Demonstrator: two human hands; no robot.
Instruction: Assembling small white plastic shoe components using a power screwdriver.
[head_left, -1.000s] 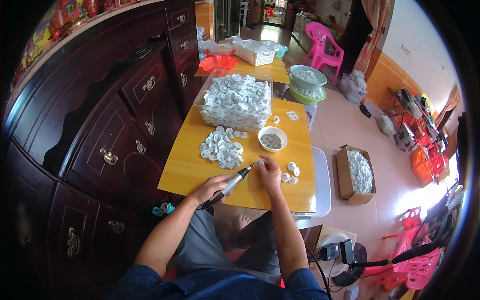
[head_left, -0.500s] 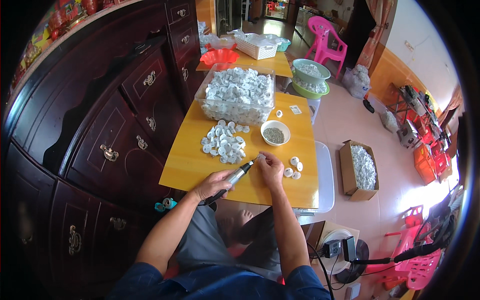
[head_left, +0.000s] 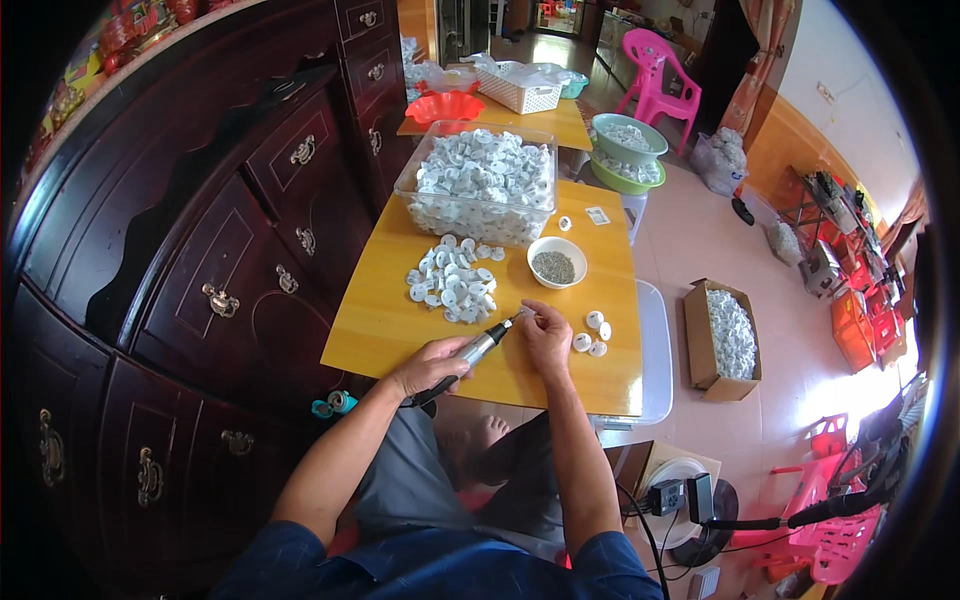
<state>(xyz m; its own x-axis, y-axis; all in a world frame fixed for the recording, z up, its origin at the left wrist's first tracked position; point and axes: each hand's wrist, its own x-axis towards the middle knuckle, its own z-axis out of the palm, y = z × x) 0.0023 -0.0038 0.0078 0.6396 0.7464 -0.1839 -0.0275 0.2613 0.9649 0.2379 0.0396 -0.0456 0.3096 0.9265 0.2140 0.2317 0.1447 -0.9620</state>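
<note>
Left hand [head_left: 432,368] wrapped, gripping electric screwdriver [head_left: 482,346]; right hand [head_left: 549,338] pinching white piece [head_left: 526,312] at screwdriver's tip, near right of loose white pile [head_left: 452,284]. Keeping screwdriver straight, piece steady probably helping.

- The table [head_left: 375,335] is coloured golden yellow.
- The handheld tool [head_left: 480,349] over the table is coloured silver and black.
- On the table, the loose round pieces [head_left: 452,285] are coloured white, some marked dark.
- On the table, grey bits [head_left: 553,268] are ringed by a white bowl [head_left: 556,244].
- Left of the table, a dark red-brown cabinet [head_left: 200,245] is dotted with silvery handles [head_left: 220,300].
- Beyond the table, a chair [head_left: 651,72] is coloured pink.
</note>
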